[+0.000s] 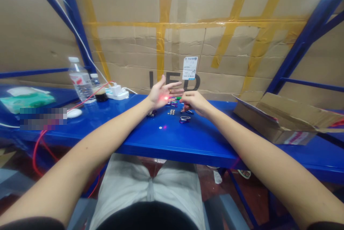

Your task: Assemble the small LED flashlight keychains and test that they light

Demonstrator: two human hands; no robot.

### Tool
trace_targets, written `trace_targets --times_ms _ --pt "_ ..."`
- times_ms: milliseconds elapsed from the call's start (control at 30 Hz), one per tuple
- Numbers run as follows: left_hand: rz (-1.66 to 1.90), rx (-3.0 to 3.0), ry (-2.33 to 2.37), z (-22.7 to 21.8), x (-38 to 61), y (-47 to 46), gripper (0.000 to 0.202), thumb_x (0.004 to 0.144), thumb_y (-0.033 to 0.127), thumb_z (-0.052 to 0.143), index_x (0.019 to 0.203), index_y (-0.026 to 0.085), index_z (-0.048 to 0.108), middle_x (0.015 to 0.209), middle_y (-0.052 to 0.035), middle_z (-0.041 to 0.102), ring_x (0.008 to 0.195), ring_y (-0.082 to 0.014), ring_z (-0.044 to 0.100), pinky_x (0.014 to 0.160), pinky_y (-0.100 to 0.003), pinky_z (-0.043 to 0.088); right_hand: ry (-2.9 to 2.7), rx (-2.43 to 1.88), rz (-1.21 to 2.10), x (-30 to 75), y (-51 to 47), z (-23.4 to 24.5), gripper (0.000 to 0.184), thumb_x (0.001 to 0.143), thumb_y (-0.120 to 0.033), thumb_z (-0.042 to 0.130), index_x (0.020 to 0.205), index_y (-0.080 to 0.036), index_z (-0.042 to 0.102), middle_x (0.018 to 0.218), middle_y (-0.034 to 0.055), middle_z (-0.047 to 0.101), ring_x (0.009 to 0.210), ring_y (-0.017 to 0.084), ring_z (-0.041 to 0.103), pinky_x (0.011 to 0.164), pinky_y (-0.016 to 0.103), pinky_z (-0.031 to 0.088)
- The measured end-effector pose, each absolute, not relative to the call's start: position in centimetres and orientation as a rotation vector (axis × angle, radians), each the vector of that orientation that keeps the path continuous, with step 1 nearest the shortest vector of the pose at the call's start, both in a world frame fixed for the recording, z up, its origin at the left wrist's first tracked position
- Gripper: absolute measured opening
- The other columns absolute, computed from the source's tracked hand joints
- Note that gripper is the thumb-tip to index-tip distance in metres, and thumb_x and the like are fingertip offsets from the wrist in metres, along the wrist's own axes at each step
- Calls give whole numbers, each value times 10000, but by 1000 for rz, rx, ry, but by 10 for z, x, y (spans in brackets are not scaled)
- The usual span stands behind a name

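Note:
My left hand is raised over the blue table, palm turned up and fingers spread, with a bright red light spot on the palm. My right hand is closed in a pinch just to its right. At its fingertips shows the green end of a small laser pointer, aimed at the left palm. Below the hands lie several small button cells and a carabiner with purple and silver parts. More small metal and purple pieces lie partly behind the hands. A small white disc rests nearer the front edge.
An open cardboard box stands at the right. At the left are a water bottle, a small dark-liquid bottle, a power strip, a white mouse-like object and red cables. A large taped carton stands behind.

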State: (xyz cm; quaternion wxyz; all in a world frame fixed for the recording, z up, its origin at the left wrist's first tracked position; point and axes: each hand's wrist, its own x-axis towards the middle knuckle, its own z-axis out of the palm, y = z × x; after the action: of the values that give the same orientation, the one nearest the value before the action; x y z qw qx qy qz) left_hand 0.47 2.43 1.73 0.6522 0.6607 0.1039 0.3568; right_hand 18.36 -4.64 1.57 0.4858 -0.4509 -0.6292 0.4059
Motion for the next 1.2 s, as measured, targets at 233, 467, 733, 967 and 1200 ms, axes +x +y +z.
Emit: trace_targets --times_ms 233,467,733,967,1200 --pt "816 1508 280 18 5 21 889 843 803 321 1426 173 552 1320 -180 663 1313 -392 537 1045 -504 433 -1533 -1086 982 184 -45 14 212 712 -141 643 573 -199 494 483 -40 421 448 109 439 524 323 538" --pt "820 1506 279 18 6 20 906 830 816 329 1412 162 563 1315 -187 664 1329 -396 521 1055 -499 427 -1542 -1101 1009 185 -44 14 201 697 -132 653 579 -194 504 468 -39 432 442 109 465 524 297 514" --pt "799 1522 267 18 6 21 901 821 815 344 1419 177 563 1311 -176 670 1332 -393 519 1051 -489 426 -1550 -1109 999 184 -43 13 158 683 -127 643 560 -177 558 464 -25 436 449 114 445 525 312 520" --pt "850 1634 334 18 7 20 774 850 757 431 1301 165 644 1257 -178 691 1236 -367 592 1008 -494 460 -1499 -1073 1098 183 -47 15 190 690 -126 678 571 -186 543 502 -37 411 475 102 407 538 311 528" --pt "936 2250 581 18 6 25 266 735 329 752 925 145 728 863 -76 731 820 -204 655 821 -387 504 -1529 -1140 1035 191 -40 12 195 719 -146 701 586 -171 562 513 -27 461 475 99 463 537 279 496"
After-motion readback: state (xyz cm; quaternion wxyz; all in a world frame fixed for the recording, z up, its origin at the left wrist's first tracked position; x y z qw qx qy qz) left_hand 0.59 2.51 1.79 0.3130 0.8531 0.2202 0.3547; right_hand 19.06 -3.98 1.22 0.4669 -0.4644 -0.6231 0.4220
